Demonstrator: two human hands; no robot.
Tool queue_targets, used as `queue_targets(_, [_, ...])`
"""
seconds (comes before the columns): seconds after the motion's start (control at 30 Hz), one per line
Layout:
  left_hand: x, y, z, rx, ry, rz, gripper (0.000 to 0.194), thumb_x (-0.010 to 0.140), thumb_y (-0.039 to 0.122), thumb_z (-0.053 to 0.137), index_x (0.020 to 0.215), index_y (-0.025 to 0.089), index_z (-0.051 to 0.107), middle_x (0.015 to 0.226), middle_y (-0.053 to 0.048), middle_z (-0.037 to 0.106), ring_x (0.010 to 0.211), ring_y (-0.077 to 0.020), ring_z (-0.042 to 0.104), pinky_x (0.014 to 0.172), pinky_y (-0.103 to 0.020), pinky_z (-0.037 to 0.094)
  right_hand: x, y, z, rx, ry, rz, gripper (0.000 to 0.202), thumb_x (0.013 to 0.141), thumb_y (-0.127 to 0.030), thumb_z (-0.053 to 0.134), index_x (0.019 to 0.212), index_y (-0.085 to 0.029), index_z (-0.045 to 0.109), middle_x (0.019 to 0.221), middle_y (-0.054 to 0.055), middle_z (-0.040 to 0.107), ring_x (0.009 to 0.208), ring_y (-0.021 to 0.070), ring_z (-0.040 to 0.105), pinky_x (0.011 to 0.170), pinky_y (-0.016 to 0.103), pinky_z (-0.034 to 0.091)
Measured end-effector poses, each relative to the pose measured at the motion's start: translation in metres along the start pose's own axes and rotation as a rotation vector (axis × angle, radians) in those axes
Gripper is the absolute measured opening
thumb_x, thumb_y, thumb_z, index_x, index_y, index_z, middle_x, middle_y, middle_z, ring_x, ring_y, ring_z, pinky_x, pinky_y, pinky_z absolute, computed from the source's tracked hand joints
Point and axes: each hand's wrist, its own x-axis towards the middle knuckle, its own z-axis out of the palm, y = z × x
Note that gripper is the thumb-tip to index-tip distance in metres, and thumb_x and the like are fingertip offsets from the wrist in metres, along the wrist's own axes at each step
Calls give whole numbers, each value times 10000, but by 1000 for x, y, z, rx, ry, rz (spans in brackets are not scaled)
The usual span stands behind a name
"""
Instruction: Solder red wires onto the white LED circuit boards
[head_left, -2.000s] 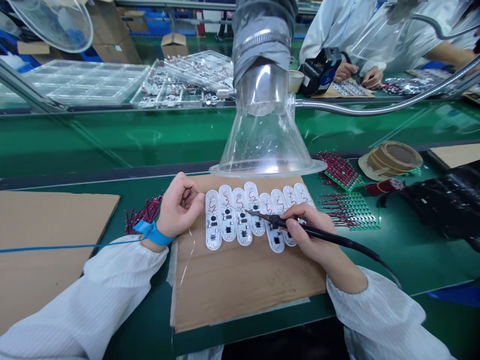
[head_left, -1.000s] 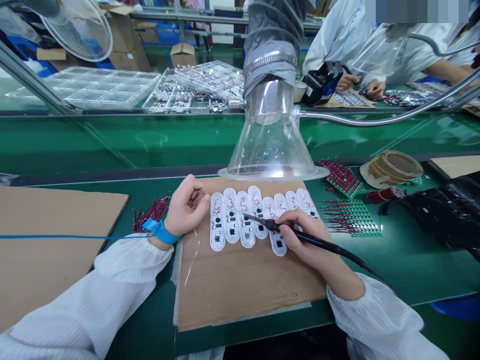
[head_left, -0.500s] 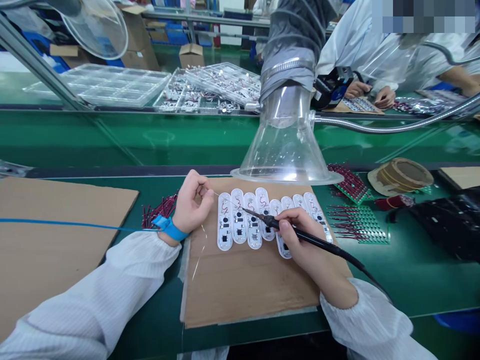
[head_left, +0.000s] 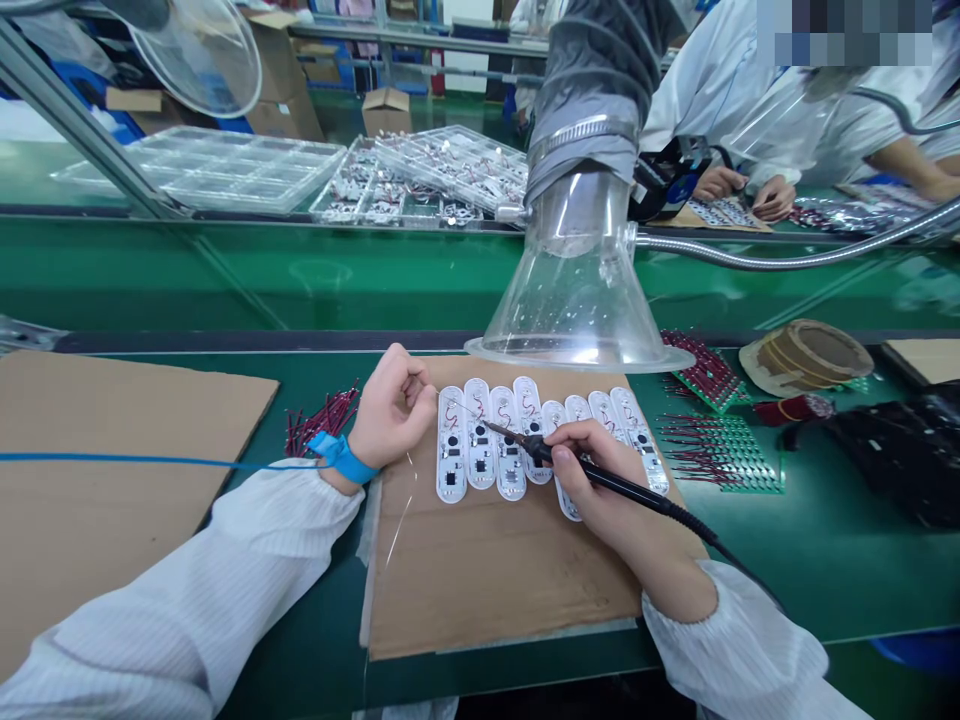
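My right hand [head_left: 600,480] grips a black soldering iron [head_left: 616,478], its tip pointing left over the row of oblong white circuit boards [head_left: 511,455]. The tip is at the second or third board from the left; whether it touches cannot be made out. In my left hand [head_left: 394,405], fingers closed in a pinch, is a thin solder wire [head_left: 409,505]; one end runs toward the iron tip and the tail hangs over the cardboard sheet [head_left: 487,590]. Short red wires show on the boards. A blue wrist strap [head_left: 343,457] circles my left wrist.
A clear fume hood [head_left: 581,300] hangs just behind the boards. Dark red wires [head_left: 322,420] lie left of my hand. Green boards with red wires [head_left: 750,455], a tape roll [head_left: 806,355] and a black bag [head_left: 900,450] are at right. A co-worker's hands [head_left: 750,190] work across the bench.
The view has shifted very slightly. Both hands, the soldering iron and the solder wire keep nearly the same position over the boards.
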Motion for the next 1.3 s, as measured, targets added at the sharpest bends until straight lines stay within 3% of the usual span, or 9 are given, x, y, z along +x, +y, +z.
queue_targets(0.3, [0, -3, 0, -22, 55, -70, 180, 890, 70, 577, 895, 235, 506, 819, 24, 423, 695, -154, 430, 625, -320, 362, -11, 14, 0, 88, 69, 34, 120, 1088, -366, 621, 1042, -278, 688, 860, 11, 767, 736, 200, 754, 644, 310, 570])
queue_targets(1.03, [0, -1, 2, -6, -1, -30, 172, 868, 85, 594, 871, 234, 510, 792, 26, 428, 666, -153, 407, 597, -312, 345, 2, -1, 4, 25, -71, 42, 62, 996, -304, 670, 994, -268, 721, 825, 7, 798, 696, 193, 746, 634, 307, 540])
queue_targets(1.3, [3, 4, 0, 12, -2, 18, 171, 883, 107, 595, 870, 245, 493, 757, 23, 427, 665, -169, 435, 591, -325, 374, -12, 14, -1, 87, 69, 30, 123, 1084, -382, 631, 1070, -287, 708, 871, 19, 782, 765, 220, 773, 679, 338, 596])
